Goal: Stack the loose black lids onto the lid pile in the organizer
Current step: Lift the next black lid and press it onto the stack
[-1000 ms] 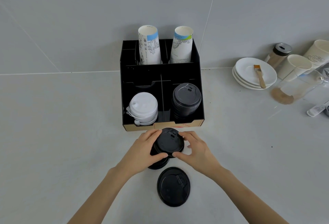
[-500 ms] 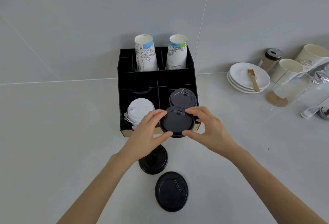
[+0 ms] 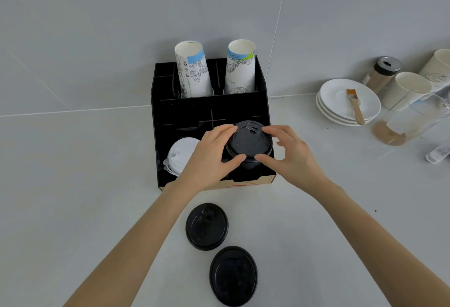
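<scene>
A black organizer (image 3: 209,111) stands against the wall. In its front right compartment sits the black lid pile (image 3: 250,164). Both my hands hold one black lid (image 3: 248,142) by its rim on top of that pile: my left hand (image 3: 211,155) on its left side, my right hand (image 3: 289,153) on its right. Whether the lid rests fully on the pile I cannot tell. Two loose black lids lie on the counter in front of the organizer, one nearer it (image 3: 207,226) and one closer to me (image 3: 233,275).
White lids (image 3: 180,154) fill the front left compartment. Two paper cups (image 3: 193,70) stand at the organizer's back. To the right are stacked white saucers (image 3: 341,107) with a brush (image 3: 355,105), a shaker jar (image 3: 382,74), paper cups and a clear glass (image 3: 409,119).
Both hands have carried the black lid from the counter up and back over the organizer's front edge onto the black lid pile. The other two lids have stayed put.
</scene>
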